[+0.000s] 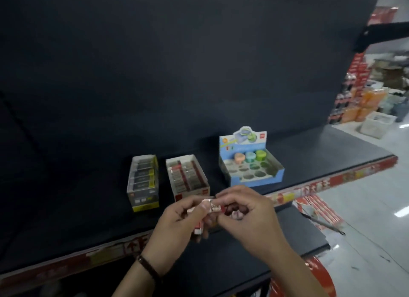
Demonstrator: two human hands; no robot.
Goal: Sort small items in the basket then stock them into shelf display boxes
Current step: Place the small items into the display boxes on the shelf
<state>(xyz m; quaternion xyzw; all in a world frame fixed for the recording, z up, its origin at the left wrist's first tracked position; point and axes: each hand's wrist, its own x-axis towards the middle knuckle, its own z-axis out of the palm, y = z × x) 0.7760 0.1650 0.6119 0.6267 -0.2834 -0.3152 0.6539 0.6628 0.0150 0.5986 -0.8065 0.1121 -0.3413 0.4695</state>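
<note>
My left hand (177,221) grips several small white erasers with red ends (198,228) in front of the shelf edge. My right hand (247,210) pinches one of these small erasers (215,207) between the two hands. Just behind my hands stands a red and white display box (188,177) with rows of the same erasers. Left of it is a yellow and black display box (143,181) of dark erasers. To the right stands a blue display box (252,164) holding three round items at its back row. No basket is in view.
The boxes stand on a dark shelf (88,208) with a red price strip (332,181) along its front edge. A lower shelf (298,234) juts out under my hands. At the right are a shiny aisle floor (365,208) and stacked drinks (363,106).
</note>
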